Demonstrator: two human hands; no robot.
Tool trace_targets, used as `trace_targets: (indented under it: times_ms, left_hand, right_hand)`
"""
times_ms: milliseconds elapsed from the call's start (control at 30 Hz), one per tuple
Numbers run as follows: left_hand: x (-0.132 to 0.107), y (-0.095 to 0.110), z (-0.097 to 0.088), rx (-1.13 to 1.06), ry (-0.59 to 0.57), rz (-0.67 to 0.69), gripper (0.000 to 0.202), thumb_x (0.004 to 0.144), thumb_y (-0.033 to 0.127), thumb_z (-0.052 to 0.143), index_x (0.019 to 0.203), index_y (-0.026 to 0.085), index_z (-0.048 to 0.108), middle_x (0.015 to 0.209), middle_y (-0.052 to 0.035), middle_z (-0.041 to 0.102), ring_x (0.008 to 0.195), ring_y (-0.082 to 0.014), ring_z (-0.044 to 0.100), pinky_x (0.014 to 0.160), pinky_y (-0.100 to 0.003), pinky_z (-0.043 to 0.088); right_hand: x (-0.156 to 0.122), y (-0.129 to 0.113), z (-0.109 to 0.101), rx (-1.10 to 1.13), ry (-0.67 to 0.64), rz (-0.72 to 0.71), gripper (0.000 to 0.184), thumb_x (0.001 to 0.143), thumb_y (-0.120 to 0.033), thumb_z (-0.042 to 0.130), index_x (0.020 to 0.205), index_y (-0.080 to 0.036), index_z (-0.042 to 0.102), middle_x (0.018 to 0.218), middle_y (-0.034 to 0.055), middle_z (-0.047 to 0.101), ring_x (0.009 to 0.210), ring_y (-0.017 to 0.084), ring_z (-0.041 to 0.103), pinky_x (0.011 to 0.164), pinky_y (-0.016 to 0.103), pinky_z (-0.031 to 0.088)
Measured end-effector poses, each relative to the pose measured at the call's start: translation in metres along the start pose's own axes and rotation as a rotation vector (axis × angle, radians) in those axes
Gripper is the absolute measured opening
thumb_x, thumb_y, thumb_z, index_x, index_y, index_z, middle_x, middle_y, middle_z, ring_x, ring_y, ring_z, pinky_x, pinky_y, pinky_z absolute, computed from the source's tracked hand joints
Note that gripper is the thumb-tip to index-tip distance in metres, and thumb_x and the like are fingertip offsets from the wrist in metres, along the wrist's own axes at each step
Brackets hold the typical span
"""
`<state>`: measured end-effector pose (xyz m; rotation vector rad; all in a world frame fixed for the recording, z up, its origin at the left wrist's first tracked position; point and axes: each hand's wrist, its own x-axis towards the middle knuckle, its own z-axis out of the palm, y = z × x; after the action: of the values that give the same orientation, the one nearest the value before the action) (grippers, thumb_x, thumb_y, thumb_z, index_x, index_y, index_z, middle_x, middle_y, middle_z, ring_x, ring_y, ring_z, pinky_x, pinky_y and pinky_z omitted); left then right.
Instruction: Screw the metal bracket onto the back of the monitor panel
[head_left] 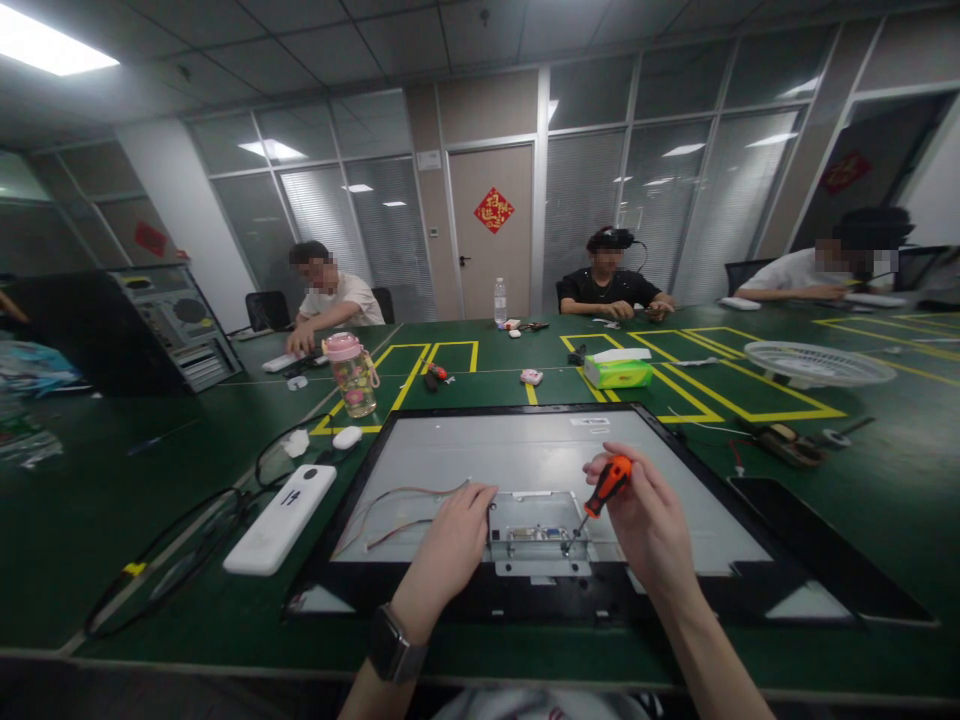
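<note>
Flat grey panel with a black frame (442, 440): lies on the green desk (202, 460), directly before the person. Silver sheet-metal bracket with a row of connector ports (536, 567): located toward 6 o'clock on the panel. Right hand (651, 515): at 3 o'clock of the bracket; grip clamped on the orange-and-black screwdriver (609, 485). The screwdriver is tilted, shaft directed toward 7 o'clock, tip at the bracket's port side; contact cannot be confirmed. Left hand (459, 525): at 9 o'clock of the bracket, fingertips at its edge; whether this grip is clamped or merely resting cannot be told. Thin multicoloured cables (397, 491): on the panel, toward 10 o'clock of the left hand. White rounded rectangular block (281, 530): on the desk, at 9 o'clock of the panel
</note>
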<state>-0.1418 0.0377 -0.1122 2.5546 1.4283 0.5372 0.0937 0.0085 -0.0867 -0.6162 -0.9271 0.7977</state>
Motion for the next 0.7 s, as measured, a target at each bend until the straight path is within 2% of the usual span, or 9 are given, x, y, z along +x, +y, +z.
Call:
trace_targets:
  times_ms: [133,300,367,467,533,700]
  left_hand:
    - [0.0003,0.0012,-0.0018,0.005,-0.009,0.002,0.048,0.094,0.007,0.032,0.135,0.014,0.054,0.134,-0.0119,0.059,0.124,-0.023,0.055,0.112,-0.039,0.041]
    - [0.0003,0.0031,-0.0038,0.014,-0.015,-0.001,0.048,0.092,0.007,0.033,0.135,0.015,0.054,0.135,-0.0114,0.059,0.125,-0.0226,0.055,0.113,-0.039,0.04]
    - [0.0002,0.0024,-0.0028,0.013,-0.007,-0.001,0.049,0.092,0.006,0.033,0.135,0.016,0.054,0.135,-0.0111,0.059,0.125,-0.0221,0.055,0.113,-0.039,0.041]
    - [0.0003,0.0005,-0.0004,0.018,0.003,-0.001,0.049,0.092,0.007,0.032,0.135,0.016,0.054,0.135,-0.0113,0.059,0.126,-0.0219,0.055,0.113,-0.039,0.041]
    - [0.0003,-0.0005,0.0007,0.019,0.002,0.003,0.049,0.093,0.007,0.032,0.136,0.016,0.054,0.136,-0.0115,0.059,0.126,-0.0221,0.054,0.113,-0.039,0.04]
    - [0.0,0.0005,-0.0006,0.024,-0.002,0.0,0.048,0.094,0.006,0.032,0.136,0.016,0.053,0.136,-0.0111,0.059,0.125,-0.0228,0.055,0.112,-0.039,0.041]
  right_hand:
    - [-0.0004,0.0,0.0003,-0.03,0.03,-0.027,0.026,0.088,-0.044,0.067,0.102,-0.024,0.075,0.085,0.0064,0.072,0.077,0.021,0.067,0.07,0.035,0.053]
    - [0.0018,0.0029,-0.0027,-0.213,0.109,-0.169,0.018,0.072,-0.036,0.083,0.084,-0.025,0.076,0.084,0.003,0.066,0.078,0.019,0.061,0.066,0.031,0.049]
    - [0.0015,0.0031,-0.0031,-0.225,0.122,-0.183,0.016,0.076,-0.037,0.079,0.085,-0.025,0.076,0.088,0.0044,0.067,0.082,0.02,0.062,0.069,0.033,0.05]
    - [-0.0004,0.0032,-0.0027,-0.164,0.112,-0.134,0.023,0.087,-0.041,0.066,0.098,-0.023,0.077,0.096,0.0083,0.072,0.088,0.024,0.067,0.077,0.039,0.052]
    - [-0.0013,0.0032,-0.0024,-0.161,0.108,-0.115,0.026,0.089,-0.041,0.065,0.103,-0.022,0.076,0.095,0.0092,0.074,0.086,0.025,0.068,0.078,0.041,0.052]
    - [0.0014,-0.0001,-0.0016,-0.282,0.132,-0.25,0.011,0.075,-0.031,0.079,0.08,-0.023,0.073,0.083,0.0041,0.064,0.078,0.019,0.06,0.066,0.031,0.048]
